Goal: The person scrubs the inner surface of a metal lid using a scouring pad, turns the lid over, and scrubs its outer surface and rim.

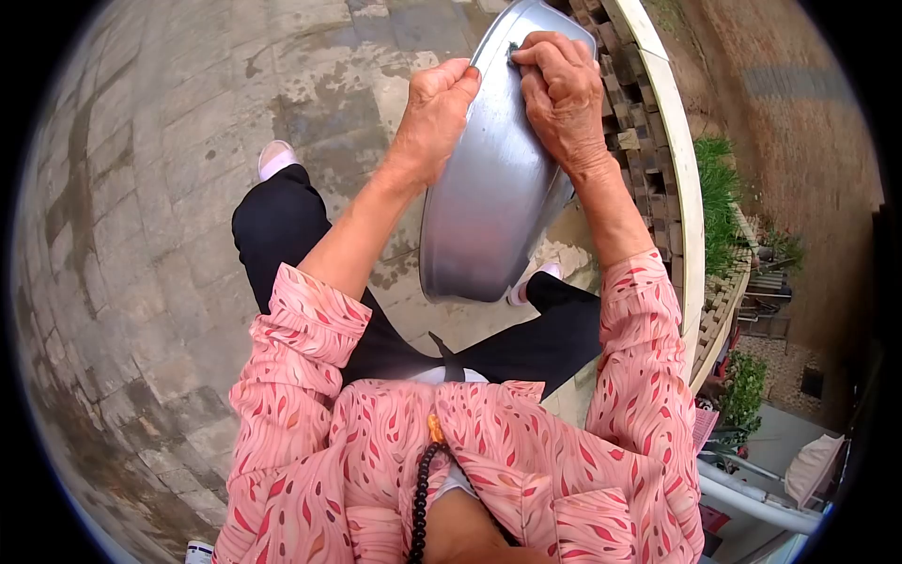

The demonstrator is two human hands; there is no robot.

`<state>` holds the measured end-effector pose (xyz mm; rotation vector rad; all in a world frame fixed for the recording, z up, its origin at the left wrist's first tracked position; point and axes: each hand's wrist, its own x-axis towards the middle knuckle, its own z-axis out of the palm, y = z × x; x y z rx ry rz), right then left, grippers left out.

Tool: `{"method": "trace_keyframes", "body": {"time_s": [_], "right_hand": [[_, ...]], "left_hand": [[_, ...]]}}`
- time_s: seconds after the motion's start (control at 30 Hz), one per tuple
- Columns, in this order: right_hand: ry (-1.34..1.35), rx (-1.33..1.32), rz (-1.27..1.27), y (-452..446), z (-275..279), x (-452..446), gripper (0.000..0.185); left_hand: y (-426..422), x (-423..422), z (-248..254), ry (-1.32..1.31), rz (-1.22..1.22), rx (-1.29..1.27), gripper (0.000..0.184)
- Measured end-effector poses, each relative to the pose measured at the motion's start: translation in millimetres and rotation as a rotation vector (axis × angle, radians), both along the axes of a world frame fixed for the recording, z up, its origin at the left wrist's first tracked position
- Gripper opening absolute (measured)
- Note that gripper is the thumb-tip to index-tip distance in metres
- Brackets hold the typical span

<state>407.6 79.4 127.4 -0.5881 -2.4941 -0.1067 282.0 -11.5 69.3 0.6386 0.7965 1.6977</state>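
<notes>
A large silver metal basin [489, 179] is tipped on its side in front of me, its smooth outer wall facing me. My left hand [442, 108] is closed on its rim, with the thumb along the edge. Against the upper part of the wall, my right hand [564, 94] has its fingers bent and pressed together. A small dark patch [513, 54] shows at those fingertips; whether it is something pinched there or a mark on the metal I cannot make out. The inside of the basin is hidden.
Stone paving [178, 244] with damp stains spreads under me and to the left. On the right run a low brick lattice wall [648, 160] and a pale ledge [691, 235]. Beyond them are green plants [716, 202], bare soil [789, 122] and a metal rail [761, 498].
</notes>
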Motion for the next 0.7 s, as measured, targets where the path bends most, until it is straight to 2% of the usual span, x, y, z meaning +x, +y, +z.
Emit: {"method": "trace_keyframes", "body": {"time_s": [0.1, 0.17, 0.3, 0.33, 0.43, 0.53, 0.6, 0.7], "right_hand": [[-0.124, -0.051, 0.126, -58.6, -4.7, -1.4, 0.017], [-0.116, -0.155, 0.168, -39.9, 0.3, 3.7, 0.018], [0.002, 0.004, 0.010, 16.5, 4.8, 8.4, 0.013], [-0.025, -0.028, 0.004, -0.6, 4.8, 5.5, 0.014], [-0.157, -0.102, 0.158, -61.4, 0.4, 10.1, 0.019], [-0.066, -0.126, 0.136, -34.0, 10.2, 17.3, 0.016], [0.072, -0.098, 0.024, -5.6, 15.3, 21.2, 0.013], [0.072, -0.021, 0.088, -47.7, 1.4, 22.7, 0.017]], "left_hand": [[9.0, -2.8, -18.9, 0.053, 0.079, 0.036, 0.023], [11.0, 1.6, -16.3, 0.068, 0.086, 0.040, 0.024], [6.5, 1.2, -6.4, 0.024, 0.019, -0.030, 0.028], [8.0, -6.3, -15.3, 0.037, -0.053, -0.031, 0.026], [16.0, -11.0, -26.9, 0.169, 0.017, -0.009, 0.028], [12.6, -6.2, -15.9, 0.020, -0.061, 0.045, 0.031], [6.5, -5.7, 2.2, 0.066, -0.053, 0.009, 0.031], [7.9, -14.9, 5.2, 0.094, -0.031, 0.020, 0.031]]}}
